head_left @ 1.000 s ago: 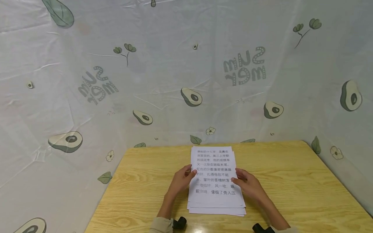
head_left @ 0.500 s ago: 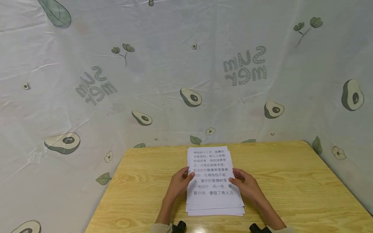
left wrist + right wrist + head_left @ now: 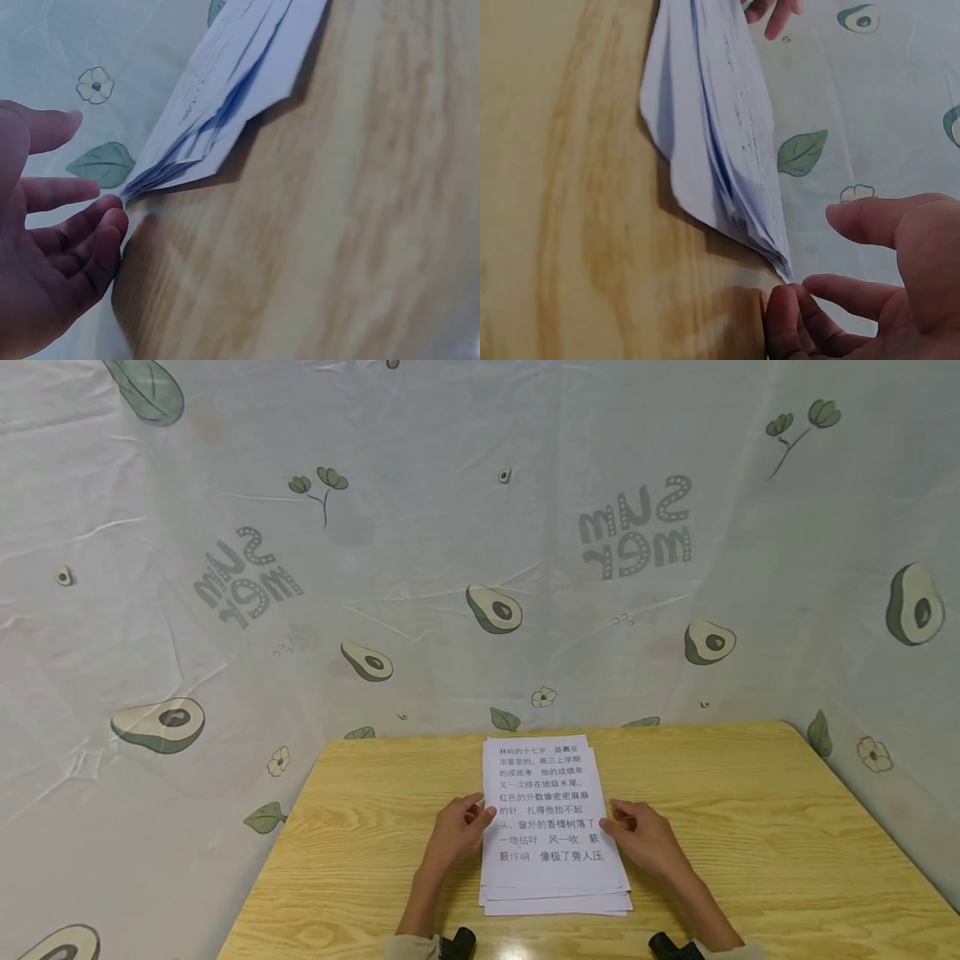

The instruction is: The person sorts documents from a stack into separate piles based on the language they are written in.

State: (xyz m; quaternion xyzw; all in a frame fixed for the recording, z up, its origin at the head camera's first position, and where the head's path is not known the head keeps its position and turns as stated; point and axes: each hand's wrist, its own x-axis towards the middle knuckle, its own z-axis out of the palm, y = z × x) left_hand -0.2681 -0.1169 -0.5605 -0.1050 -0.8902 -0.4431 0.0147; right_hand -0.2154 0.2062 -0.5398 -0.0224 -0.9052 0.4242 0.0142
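Observation:
A stack of white paper sheets (image 3: 551, 877) printed with lines of Chinese characters lies on the table, its sheets slightly out of line at the near end. At its left edge is my left hand (image 3: 456, 833), fingertips by the paper and the thumb lifted off it in the left wrist view. Across from it, my right hand (image 3: 647, 839) stays by the right edge, its thumb raised in the right wrist view with fingers (image 3: 847, 296) near the paper's corner. Sheet edges (image 3: 217, 120) fan apart a little. Neither hand pinches the stack.
The yellow wood-grain table (image 3: 750, 827) extends to both sides of the stack. Behind it hangs a pale curtain (image 3: 420, 552) printed with avocados, leaves and flowers. Dark wrist devices (image 3: 457, 943) sit at both cuffs.
Both hands held the stack by its sides as it shifted slightly left. Now the fingers have loosened, the thumbs are off the paper, and the hands stand slightly farther apart.

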